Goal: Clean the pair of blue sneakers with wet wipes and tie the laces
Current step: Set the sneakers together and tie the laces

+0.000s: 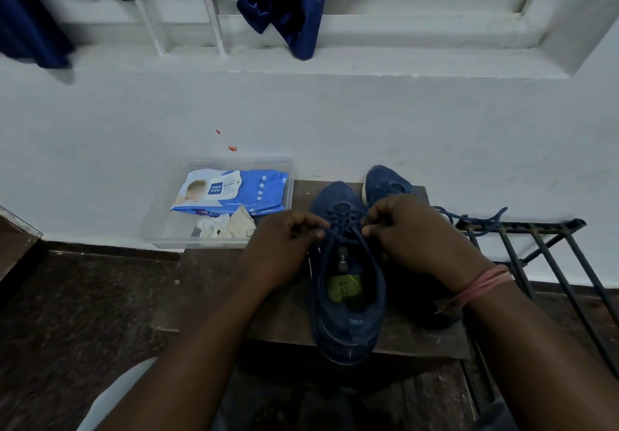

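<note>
Your landmark is the near blue sneaker (pixel 346 296), heel toward you, toe toward the wall, sitting on the dark wooden stool (pixel 284 316). Both your forearms come in from the bottom edge and meet over its lacing. Your left hand (pixel 284 243) is on the sneaker's left side, fingers curled, pinching one run of the blue lace (pixel 338 229) at the upper eyelets. Your right hand (pixel 408 229) is on the sneaker's right side, thumb and fingers pinching the other run of the same lace; the two grips sit close together over the tongue. Pink thread bands (pixel 482 284) wrap your right wrist. Inside the sneaker a yellow-green insole label (pixel 341 291) shows; its text is unreadable. The second blue sneaker (pixel 385 182) lies just right of the landmark and beyond it, mostly hidden under your right hand, only its toe visible; its lace (pixel 469 217) trails loose to the right onto a black metal rack (pixel 542 249). Left of the landmark and further back, a clear plastic tray (pixel 288 165) holds a blue wet wipes pack (pixel 234 192) with crumpled used wipes (pixel 227 224) on its near side. Behind everything stands a white wall (pixel 335 122), with window grille bars (pixel 147 15) and dark blue cloth (pixel 294 11) hanging over the sill above.
</note>
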{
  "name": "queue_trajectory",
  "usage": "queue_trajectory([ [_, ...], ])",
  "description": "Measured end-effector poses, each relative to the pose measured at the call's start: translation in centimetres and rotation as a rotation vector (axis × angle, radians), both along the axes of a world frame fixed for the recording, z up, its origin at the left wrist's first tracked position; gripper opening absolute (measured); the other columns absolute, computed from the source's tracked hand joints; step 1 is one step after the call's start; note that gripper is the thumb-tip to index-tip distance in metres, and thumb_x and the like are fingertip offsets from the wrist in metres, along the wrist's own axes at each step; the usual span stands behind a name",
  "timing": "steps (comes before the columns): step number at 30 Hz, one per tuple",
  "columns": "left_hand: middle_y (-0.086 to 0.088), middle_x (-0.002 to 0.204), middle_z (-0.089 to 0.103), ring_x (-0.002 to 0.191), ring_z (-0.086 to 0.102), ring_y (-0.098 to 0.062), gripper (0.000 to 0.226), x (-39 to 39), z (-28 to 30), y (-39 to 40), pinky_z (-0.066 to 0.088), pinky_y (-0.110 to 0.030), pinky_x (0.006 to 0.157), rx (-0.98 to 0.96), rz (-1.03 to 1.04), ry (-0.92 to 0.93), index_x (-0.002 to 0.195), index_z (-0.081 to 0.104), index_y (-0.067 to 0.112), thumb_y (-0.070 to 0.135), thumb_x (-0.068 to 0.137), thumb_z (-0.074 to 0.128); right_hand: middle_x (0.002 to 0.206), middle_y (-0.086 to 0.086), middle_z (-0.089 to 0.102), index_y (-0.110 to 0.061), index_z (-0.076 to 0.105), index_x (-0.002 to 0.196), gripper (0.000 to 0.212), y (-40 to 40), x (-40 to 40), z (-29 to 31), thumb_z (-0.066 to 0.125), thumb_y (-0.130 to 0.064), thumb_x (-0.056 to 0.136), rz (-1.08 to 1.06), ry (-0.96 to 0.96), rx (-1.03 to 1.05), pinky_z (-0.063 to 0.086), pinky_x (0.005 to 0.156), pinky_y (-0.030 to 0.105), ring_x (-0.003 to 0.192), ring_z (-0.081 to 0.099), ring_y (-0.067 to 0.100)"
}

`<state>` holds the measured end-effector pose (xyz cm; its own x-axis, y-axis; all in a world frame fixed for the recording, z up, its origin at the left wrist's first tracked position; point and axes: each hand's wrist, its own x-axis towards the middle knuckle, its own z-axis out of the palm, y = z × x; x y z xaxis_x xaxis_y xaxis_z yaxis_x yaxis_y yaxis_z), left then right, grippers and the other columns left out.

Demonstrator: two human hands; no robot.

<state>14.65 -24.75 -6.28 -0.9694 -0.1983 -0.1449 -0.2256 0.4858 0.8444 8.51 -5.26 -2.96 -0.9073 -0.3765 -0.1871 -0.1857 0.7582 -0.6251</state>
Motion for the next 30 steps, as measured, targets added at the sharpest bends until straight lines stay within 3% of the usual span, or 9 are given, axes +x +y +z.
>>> queue_trajectory([
  [2,0.010,0.083,0.073,0.073,0.066,0.002,0.006,-0.2,-0.2,0.6,0.052,-0.023,0.068,-0.025,0.049,0.046,0.091,0.074,0.030,0.031,0.095,0.069,0.072,-0.006,0.067,-0.017,0.068,0.081,0.014,-0.2,0.1,-0.2,0.065,-0.016,0.094,-0.007,0.023,-0.011,0.043,0.063,0.022,0.067,0.063,0.008],
  [5,0.014,0.074,0.069,0.071,0.064,0.005,0.022,-0.6,-0.6,1.3,0.045,-0.016,0.064,-0.119,0.059,0.136,0.077,0.063,0.030,0.028,0.099,0.064,0.074,-0.003,0.065,-0.012,0.063,0.085,0.013,-0.6,0.1,-0.5,0.055,-0.010,0.096,-0.005,0.058,-0.003,0.042,0.059,0.024,0.069,0.062,0.014],
  [8,0.009,0.075,0.070,0.070,0.065,0.003,0.024,-0.6,-0.6,1.8,0.046,-0.011,0.061,-0.089,0.101,0.182,0.079,0.060,0.026,0.021,0.102,0.058,0.081,0.000,0.063,-0.013,0.053,0.090,0.012,-0.8,0.0,-0.8,0.046,-0.004,0.095,0.004,0.128,-0.006,0.043,0.064,0.031,0.074,0.059,0.018],
  [11,0.001,0.083,0.075,0.069,0.070,-0.010,0.016,-0.7,-0.1,2.0,0.053,-0.017,0.058,0.185,0.189,0.109,0.091,0.063,0.017,0.020,0.104,0.054,0.080,-0.005,0.061,-0.017,0.048,0.090,0.016,-0.8,0.0,-0.8,0.043,-0.002,0.095,0.004,0.134,-0.050,0.045,0.064,0.033,0.071,0.057,0.015],
  [13,0.002,0.083,0.073,0.066,0.066,-0.010,0.017,-0.8,0.0,1.6,0.051,-0.022,0.057,0.135,0.149,0.068,0.091,0.062,0.019,0.026,0.104,0.055,0.079,-0.004,0.061,-0.016,0.050,0.093,0.015,-0.9,0.1,-0.7,0.043,-0.004,0.096,0.005,0.087,-0.084,0.049,0.065,0.035,0.069,0.058,0.016],
  [18,0.008,0.087,0.070,0.075,0.065,-0.007,0.017,-0.3,0.5,0.8,0.042,-0.027,0.062,-0.009,0.072,-0.058,0.102,0.061,0.029,0.045,0.095,0.065,0.094,0.000,0.066,-0.019,0.060,0.106,0.013,-0.6,0.6,0.3,0.060,-0.029,0.097,-0.007,0.032,0.042,0.048,0.076,0.033,0.088,0.063,0.018],
  [22,0.009,0.083,0.074,0.080,0.068,-0.006,0.009,0.6,1.2,-1.0,0.049,-0.026,0.070,-0.107,0.085,-0.010,0.096,0.071,0.029,0.031,0.088,0.076,0.082,-0.002,0.072,-0.022,0.067,0.093,0.010,0.4,0.7,1.9,0.071,-0.014,0.089,-0.034,0.010,0.067,0.051,0.072,0.027,0.083,0.070,0.016],
  [26,0.007,0.068,0.074,0.056,0.062,0.003,0.009,1.6,3.4,-4.1,0.041,-0.026,0.063,-0.023,0.229,0.124,0.093,0.070,0.024,0.020,0.089,0.076,0.070,0.004,0.073,-0.017,0.070,0.078,0.014,3.4,-0.4,3.6,0.070,-0.005,0.085,-0.147,0.031,0.060,0.059,0.078,0.042,0.075,0.071,0.023],
  [30,0.000,0.068,0.075,0.043,0.050,0.004,0.003,2.4,4.6,-5.1,0.034,-0.025,0.053,0.023,0.198,0.049,0.092,0.073,0.020,0.020,0.090,0.075,0.065,0.002,0.074,-0.015,0.072,0.085,0.007,5.6,-0.5,4.6,0.072,-0.010,0.090,-0.174,-0.078,0.008,0.045,0.057,0.026,0.054,0.065,0.008],
])
